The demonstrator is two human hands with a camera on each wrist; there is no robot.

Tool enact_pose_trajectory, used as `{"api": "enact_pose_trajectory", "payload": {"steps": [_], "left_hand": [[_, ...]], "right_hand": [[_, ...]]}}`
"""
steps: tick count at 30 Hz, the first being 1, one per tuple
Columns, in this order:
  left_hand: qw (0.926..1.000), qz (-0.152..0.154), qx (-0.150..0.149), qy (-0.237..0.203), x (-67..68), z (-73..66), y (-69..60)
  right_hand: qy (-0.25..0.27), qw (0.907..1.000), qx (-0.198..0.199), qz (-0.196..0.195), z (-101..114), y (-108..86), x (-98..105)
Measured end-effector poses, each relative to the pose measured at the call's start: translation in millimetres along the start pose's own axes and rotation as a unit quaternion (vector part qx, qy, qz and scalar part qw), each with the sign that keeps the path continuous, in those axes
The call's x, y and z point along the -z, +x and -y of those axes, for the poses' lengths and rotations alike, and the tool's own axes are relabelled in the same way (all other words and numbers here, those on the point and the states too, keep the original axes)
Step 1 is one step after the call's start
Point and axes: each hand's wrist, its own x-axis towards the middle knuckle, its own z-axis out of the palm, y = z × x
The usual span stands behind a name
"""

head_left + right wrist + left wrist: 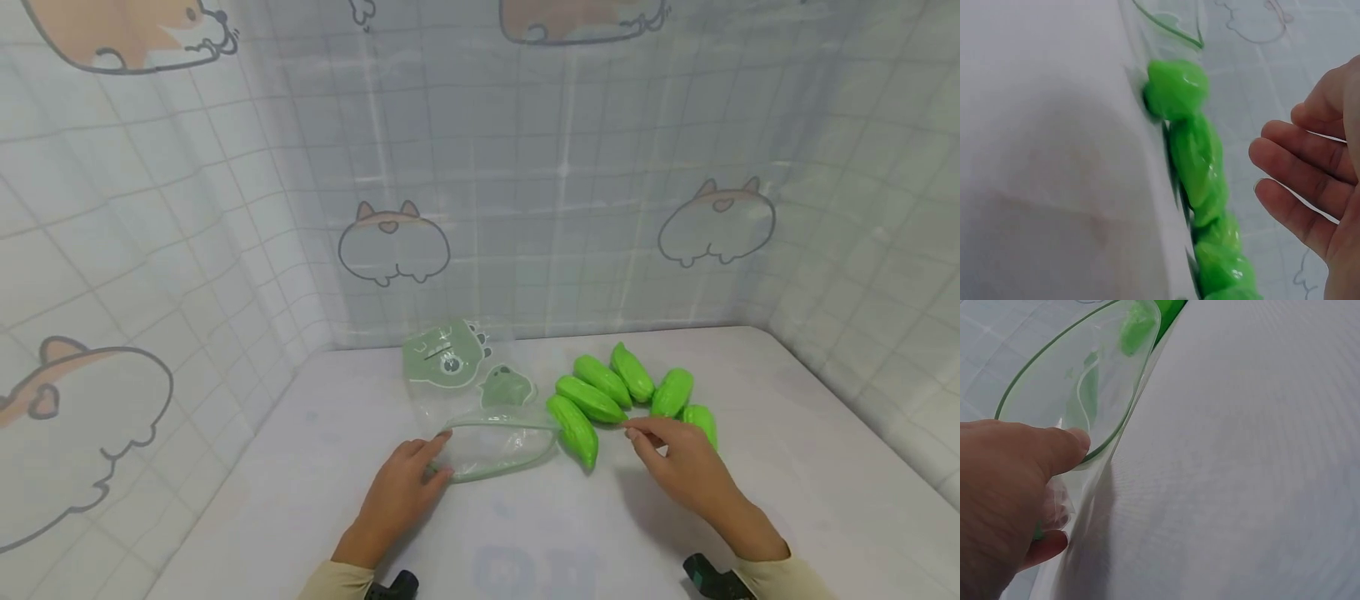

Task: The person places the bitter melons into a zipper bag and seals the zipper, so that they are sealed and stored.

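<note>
Head view took in the whole corner: pale walls (562, 150), squared off like tiles and printed with chubby cartoon dogs (393, 242), rose on three sides of a white table (262, 500). On that table lay a clear plastic bag (504, 385), near the middle, its green-edged mouth gaping toward the person and green animal prints (444, 358) showing toward the far end. Two bare hands worked from the near side, coming out of beige sleeves (783, 581). The left hand (401, 483) had its thumb and forefinger bent onto the left end of the bag's mouth, and from the left wrist I could see the plastic caught between them. The right hand (678, 462) hung over the near side of some bright green vegetables (591, 401), its fingers loosely bent, slightly parted and holding nothing; the right wrist view showed a gap between the fingertips and the pieces. I counted six vegetables, set in a curved row to the right of the bag, several touching or overlapping one another, the leftmost just beside the right corner of the bag's mouth. Smallest of all, a dark device (716, 577) sat at the right wrist and another (397, 586) at the left.
</note>
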Motion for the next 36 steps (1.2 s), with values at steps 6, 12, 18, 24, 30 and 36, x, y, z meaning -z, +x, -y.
{"api": "enact_pose_trajectory", "payload": {"steps": [6,12,18,24,30,36], "left_hand": [[0.9996,0.010,0.018,-0.017,0.4,-2.1,0.0],[0.9989,0.019,0.034,-0.026,-0.9,-2.8,-0.1],[0.9973,0.013,0.058,-0.044,-1.6,-2.9,-0.7],[0.9980,0.008,0.055,-0.030,2.3,-3.9,0.0],[0.9983,0.015,0.050,0.026,6.4,-5.4,0.2],[0.9972,0.022,0.050,0.052,7.3,-7.2,0.3]], "right_hand": [[-0.016,0.9995,-0.012,-0.027,-5.6,-0.5,12.1],[-0.032,0.9978,-0.034,-0.047,-16.3,-2.3,24.4],[-0.046,0.9953,-0.060,-0.061,-28.9,-3.1,33.2],[-0.052,0.9919,-0.092,-0.070,-38.9,-4.3,38.5],[-0.067,0.9873,-0.117,-0.084,-47.3,-7.2,41.3],[-0.062,0.9828,-0.155,-0.079,-52.0,-11.8,45.1]]}}
